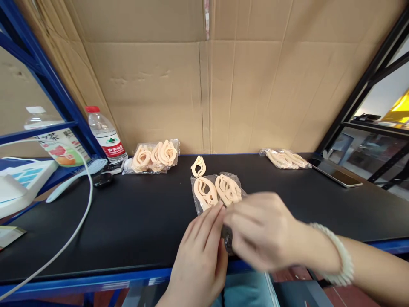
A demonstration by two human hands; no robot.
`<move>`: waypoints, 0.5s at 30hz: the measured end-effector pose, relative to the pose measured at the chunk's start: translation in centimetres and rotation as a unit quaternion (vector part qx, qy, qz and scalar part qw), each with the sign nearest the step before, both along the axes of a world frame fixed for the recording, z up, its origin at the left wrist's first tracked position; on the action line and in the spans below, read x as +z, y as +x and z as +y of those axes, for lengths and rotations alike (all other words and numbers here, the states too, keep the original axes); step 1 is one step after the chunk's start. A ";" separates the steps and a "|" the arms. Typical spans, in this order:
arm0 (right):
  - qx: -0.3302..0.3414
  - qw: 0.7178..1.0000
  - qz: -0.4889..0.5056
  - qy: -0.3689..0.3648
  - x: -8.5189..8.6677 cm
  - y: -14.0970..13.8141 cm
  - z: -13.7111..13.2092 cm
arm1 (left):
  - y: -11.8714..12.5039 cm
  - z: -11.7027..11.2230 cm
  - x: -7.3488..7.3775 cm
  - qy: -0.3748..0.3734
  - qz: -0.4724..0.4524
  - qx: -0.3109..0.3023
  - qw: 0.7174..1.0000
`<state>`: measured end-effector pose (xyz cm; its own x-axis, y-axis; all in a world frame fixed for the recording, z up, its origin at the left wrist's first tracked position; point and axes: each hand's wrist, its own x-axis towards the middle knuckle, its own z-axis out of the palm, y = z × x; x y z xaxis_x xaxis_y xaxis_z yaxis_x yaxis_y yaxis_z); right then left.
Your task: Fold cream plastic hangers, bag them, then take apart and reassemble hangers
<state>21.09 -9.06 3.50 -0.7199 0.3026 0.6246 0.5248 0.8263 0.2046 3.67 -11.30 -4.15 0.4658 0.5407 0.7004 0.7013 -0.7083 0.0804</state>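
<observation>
A clear plastic bag (197,205) of beige plastic pieces (205,194), which look like folding hangers, lies in front of me near the table's front edge. My left hand (202,251) grips its near end, fingers pressed together and thumb underneath. Blurred by motion, my right hand (260,228) is closed at the same end, beside the left fingertips. Crinkled plastic (227,238) shows between my hands. Just beyond the bag lies a loose beige piece (198,165) with a small hook. My right fingertips are partly hidden.
Two more bagged bundles lie at the back, one left (151,157) and one right (284,158), beside a phone (334,172). At left are a water bottle (108,136), a brush (75,179) and a white cable (85,213). Cardboard (153,85) walls the back.
</observation>
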 end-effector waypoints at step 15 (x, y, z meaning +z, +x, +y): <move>-0.050 0.965 -0.205 -0.156 -4.1 -1.5 22.8 | 0.0 0.0 0.4 0.015 0.001 -0.033 0.999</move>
<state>19.56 13.78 -0.56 -0.8443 0.5112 0.1611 0.5335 0.8302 0.1617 3.70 -11.32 -3.77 0.5005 0.4885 0.7148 0.6535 -0.7547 0.0581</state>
